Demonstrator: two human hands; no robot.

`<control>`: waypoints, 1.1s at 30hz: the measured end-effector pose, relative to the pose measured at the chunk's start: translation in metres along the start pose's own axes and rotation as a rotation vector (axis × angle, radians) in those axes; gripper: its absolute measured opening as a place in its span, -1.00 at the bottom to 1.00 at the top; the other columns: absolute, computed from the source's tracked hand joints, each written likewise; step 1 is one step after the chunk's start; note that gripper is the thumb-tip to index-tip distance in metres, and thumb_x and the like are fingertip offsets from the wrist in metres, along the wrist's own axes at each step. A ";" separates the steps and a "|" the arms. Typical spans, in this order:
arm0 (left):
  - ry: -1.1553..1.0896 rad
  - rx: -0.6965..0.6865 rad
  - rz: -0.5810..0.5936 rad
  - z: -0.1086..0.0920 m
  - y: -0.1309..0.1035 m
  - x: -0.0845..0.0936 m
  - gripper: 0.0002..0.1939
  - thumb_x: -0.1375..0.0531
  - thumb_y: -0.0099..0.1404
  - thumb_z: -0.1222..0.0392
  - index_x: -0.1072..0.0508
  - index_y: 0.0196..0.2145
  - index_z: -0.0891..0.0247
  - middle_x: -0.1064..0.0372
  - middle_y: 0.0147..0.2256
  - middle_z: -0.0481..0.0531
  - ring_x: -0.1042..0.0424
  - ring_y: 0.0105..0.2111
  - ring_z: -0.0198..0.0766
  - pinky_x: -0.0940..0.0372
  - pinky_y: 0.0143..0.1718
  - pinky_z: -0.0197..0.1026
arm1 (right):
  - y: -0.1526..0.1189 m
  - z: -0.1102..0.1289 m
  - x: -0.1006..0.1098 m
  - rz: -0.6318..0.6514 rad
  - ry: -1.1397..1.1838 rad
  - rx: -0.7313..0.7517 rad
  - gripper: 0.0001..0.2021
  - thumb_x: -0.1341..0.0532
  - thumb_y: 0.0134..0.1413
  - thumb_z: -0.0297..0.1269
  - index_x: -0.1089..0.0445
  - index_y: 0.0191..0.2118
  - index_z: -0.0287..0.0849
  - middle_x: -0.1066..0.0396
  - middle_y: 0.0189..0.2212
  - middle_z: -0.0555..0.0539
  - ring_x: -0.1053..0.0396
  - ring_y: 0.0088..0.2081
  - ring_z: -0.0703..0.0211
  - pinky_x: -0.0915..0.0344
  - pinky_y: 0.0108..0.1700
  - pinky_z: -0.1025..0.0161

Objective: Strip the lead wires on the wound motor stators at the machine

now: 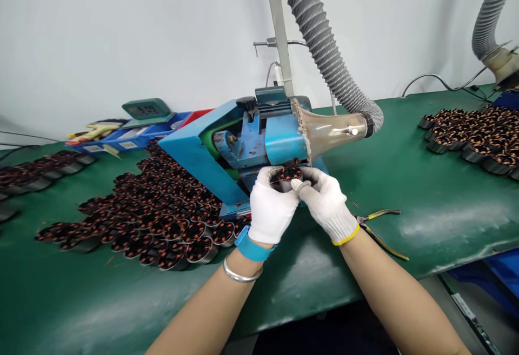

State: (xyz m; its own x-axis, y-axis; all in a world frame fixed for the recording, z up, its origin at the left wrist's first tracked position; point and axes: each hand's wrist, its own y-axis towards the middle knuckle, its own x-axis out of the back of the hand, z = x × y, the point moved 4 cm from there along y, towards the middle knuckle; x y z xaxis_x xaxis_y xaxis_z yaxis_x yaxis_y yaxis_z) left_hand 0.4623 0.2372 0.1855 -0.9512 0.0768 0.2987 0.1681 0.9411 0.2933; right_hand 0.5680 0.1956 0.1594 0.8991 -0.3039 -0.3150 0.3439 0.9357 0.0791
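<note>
My left hand [272, 206], in a white glove with a blue band at the wrist, is wrapped round a round metal part with copper windings [291, 174]. From the other side my right hand [327, 199], gloved in white with a yellow cuff, grips the same part, its thumb on the near rim. Both hands meet just in front of a blue machine [286, 139], below its clear funnel-shaped hood [334, 129]. The underside of the part is hidden by the gloves.
Many similar wound parts [162, 214] stand left of the machine, others [478, 133] at the right. Pliers [383, 236] with yellow handles lie right of my right hand. Blue bins [138, 138] and a digital clock [146, 109] sit at the back left. A grey hose [324, 47] rises from the hood.
</note>
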 end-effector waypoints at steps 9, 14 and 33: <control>0.082 -0.025 -0.015 -0.006 0.002 0.000 -0.62 -0.36 -0.06 0.21 -0.37 -0.25 0.23 -0.48 -0.33 0.00 -0.48 -0.31 -0.17 -0.37 -0.24 -0.15 | -0.001 0.005 0.002 0.006 0.008 -0.025 -0.67 -0.29 -0.04 -0.18 -0.46 -0.14 -0.21 -0.50 -0.30 -0.06 -0.43 -0.28 0.18 -0.39 -0.17 0.24; 0.047 -0.023 -0.004 -0.003 -0.001 0.000 -0.60 -0.37 -0.05 0.19 -0.36 -0.25 0.23 -0.47 -0.32 0.01 -0.47 -0.30 -0.17 -0.38 -0.23 -0.14 | 0.001 0.006 0.003 0.010 -0.005 -0.046 -0.65 -0.31 -0.10 -0.16 -0.45 -0.16 -0.23 -0.49 -0.36 -0.06 -0.42 -0.34 0.18 -0.40 -0.23 0.22; -0.084 -0.028 0.032 0.013 -0.035 0.012 -0.50 -0.34 0.03 0.23 -0.19 -0.13 0.18 -0.35 -0.19 0.01 -0.44 -0.20 -0.22 -0.36 -0.05 -0.07 | 0.000 0.022 0.035 -0.268 -0.110 -0.025 -0.61 -0.08 0.17 0.10 -0.26 -0.49 -0.11 -0.29 -0.56 0.03 -0.29 -0.52 0.23 -0.32 -0.40 0.25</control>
State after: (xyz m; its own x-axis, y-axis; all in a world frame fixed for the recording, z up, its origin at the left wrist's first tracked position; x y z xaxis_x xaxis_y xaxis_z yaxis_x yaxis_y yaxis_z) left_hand 0.4414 0.2092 0.1671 -0.9634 0.1353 0.2316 0.2049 0.9283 0.3103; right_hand 0.6055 0.1807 0.1691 0.8013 -0.5576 -0.2167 0.5681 0.8228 -0.0166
